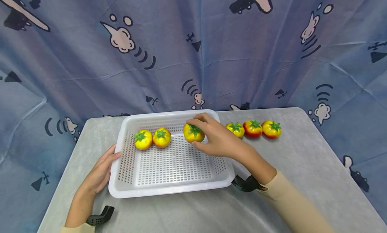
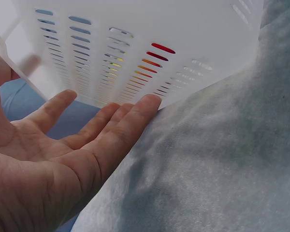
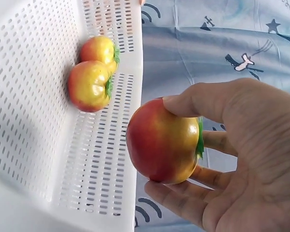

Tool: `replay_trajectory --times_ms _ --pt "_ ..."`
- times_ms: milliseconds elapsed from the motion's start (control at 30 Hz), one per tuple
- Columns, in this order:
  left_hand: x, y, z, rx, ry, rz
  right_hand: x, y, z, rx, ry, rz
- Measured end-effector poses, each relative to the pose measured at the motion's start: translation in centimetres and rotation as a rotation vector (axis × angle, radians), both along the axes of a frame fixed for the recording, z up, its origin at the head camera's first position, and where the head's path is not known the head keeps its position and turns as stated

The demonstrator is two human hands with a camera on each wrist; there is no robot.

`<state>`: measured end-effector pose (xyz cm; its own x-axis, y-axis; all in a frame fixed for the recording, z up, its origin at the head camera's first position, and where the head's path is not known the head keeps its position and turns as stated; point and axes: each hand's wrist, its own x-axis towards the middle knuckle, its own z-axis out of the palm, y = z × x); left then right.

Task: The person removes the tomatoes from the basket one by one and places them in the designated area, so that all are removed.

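Note:
In the head view, my right hand point(image 1: 216, 135) holds a yellow-red tomato point(image 1: 192, 133) over the right part of a white plastic basket point(image 1: 172, 190). Thumb and fingers pinch the tomato's sides; its green leafy top faces the palm in the right wrist view, where the tomato point(image 3: 162, 142) looks redder underneath. Two more tomatoes point(image 1: 143, 139) sit side by side in the basket, towards its back left. My left hand point(image 1: 101, 169) holds the basket's left side. In the left wrist view, its thumb goes over the rim and its fingers point(image 2: 121, 135) lie along the outer wall.
Three tomatoes point(image 1: 253, 129) stand in a row on the grey table point(image 1: 305, 166), right of the basket. A blue patterned curtain point(image 1: 169, 48) hangs behind the table's back edge. Each wrist wears a dark band point(image 1: 101, 218).

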<state>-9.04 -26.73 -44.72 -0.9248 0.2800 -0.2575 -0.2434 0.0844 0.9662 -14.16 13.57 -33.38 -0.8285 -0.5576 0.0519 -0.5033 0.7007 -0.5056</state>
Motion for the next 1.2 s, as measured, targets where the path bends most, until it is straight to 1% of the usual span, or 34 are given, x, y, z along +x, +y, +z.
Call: replay_trajectory --times_ms 333,500,600,767,1067,1200 --pt "0.0 0.1 0.0 -0.012 -0.008 0.006 1.1 2.1 -0.2 -0.042 0.013 -0.048" --pt "0.1 0.2 -0.2 -0.031 -0.004 0.008 1.7 3.2 -0.2 -0.049 0.005 -0.092" --pt "0.2 0.2 -0.3 -0.028 0.001 0.004 2.1 3.8 -0.3 -0.062 0.019 -0.108" --pt "0.3 0.2 -0.2 -0.019 -0.001 -0.001 2.5 4.9 -0.7 -0.084 0.03 -0.14" --pt "0.2 0.2 0.0 -0.021 -0.006 0.011 3.2 7.1 -1.2 -0.111 0.04 -0.213" --pt "0.1 0.2 0.0 -0.021 -0.009 0.013 3.4 7.9 -1.4 -0.125 0.061 -0.242"
